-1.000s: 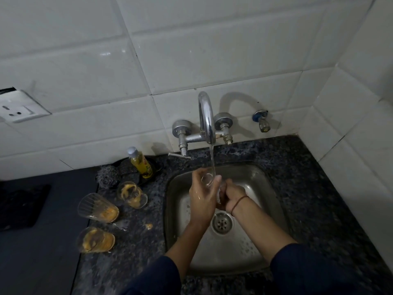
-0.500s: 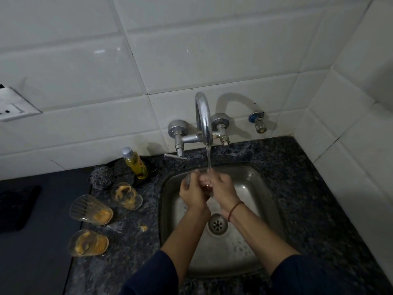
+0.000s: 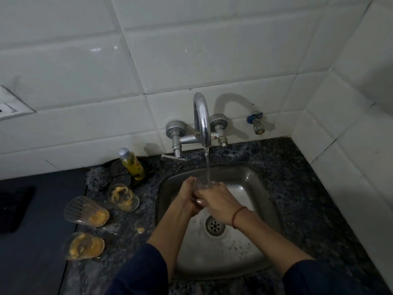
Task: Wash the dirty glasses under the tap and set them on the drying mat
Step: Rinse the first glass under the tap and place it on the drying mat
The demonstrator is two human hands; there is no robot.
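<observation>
The glass (image 3: 202,185), clear and hard to make out, was directly below the tap (image 3: 202,120) in the running stream, over the sink (image 3: 268,201). The left hand (image 3: 186,199) had its grip wrapped round it; the right hand (image 3: 220,202) curled over its top. Rinsing seemed the step in hand; the next move would need a firm wet hold. Three dirty glasses (image 3: 86,211) lay on the counter (image 3: 302,179) left of the tap. The label on the yellow bottle (image 3: 132,165) was unreadable.

Yellow soap bottle (image 3: 134,167) standing beside steel-wool scrubber (image 3: 96,179); wall socket (image 3: 10,105) far left; capped valve (image 3: 256,124) on white tiles (image 3: 191,50).
</observation>
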